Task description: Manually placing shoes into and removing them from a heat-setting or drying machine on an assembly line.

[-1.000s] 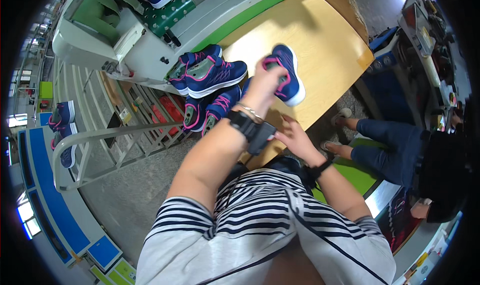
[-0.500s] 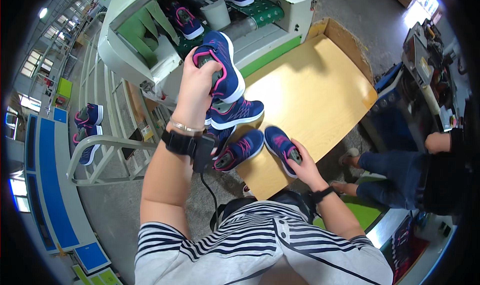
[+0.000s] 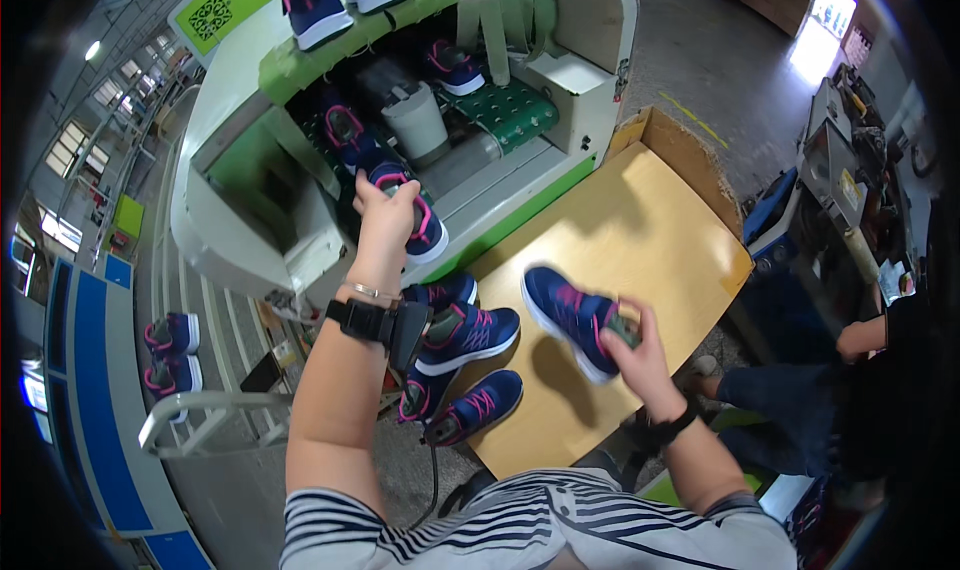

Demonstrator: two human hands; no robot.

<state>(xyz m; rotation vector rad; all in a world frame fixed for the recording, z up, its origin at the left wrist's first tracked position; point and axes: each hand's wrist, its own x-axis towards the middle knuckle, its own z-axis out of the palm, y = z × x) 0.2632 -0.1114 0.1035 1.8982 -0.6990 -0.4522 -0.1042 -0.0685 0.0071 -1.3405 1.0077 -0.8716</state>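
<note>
My left hand [image 3: 385,215] grips a navy sneaker [image 3: 426,227] with pink trim and a white sole by its collar, at the mouth of the machine [image 3: 235,220]. Just beyond it, another sneaker [image 3: 345,138] lies inside the opening. Closed on the heel end of a second sneaker [image 3: 568,312], my right hand [image 3: 645,362] holds it tilted above the wooden table [image 3: 650,240], its shadow falling beneath. Between my arms, several matching sneakers [image 3: 472,334] lie bunched at the table's left edge, some overlapping. Grey-green inserts show in the shoe openings.
A green conveyor belt [image 3: 525,118] runs in the machine, near a white bucket-like container [image 3: 415,122]. Sneakers [image 3: 314,10] stand on the machine's top. Cardboard [image 3: 690,170] edges the table's far side. A metal rail rack [image 3: 225,402] stands left; a co-worker's hand [image 3: 862,338] is at right.
My left hand has carried its sneaker down and forward to the machine opening. My right hand has raised the other sneaker off the table and moved slightly right. The view has tipped toward the machine.
</note>
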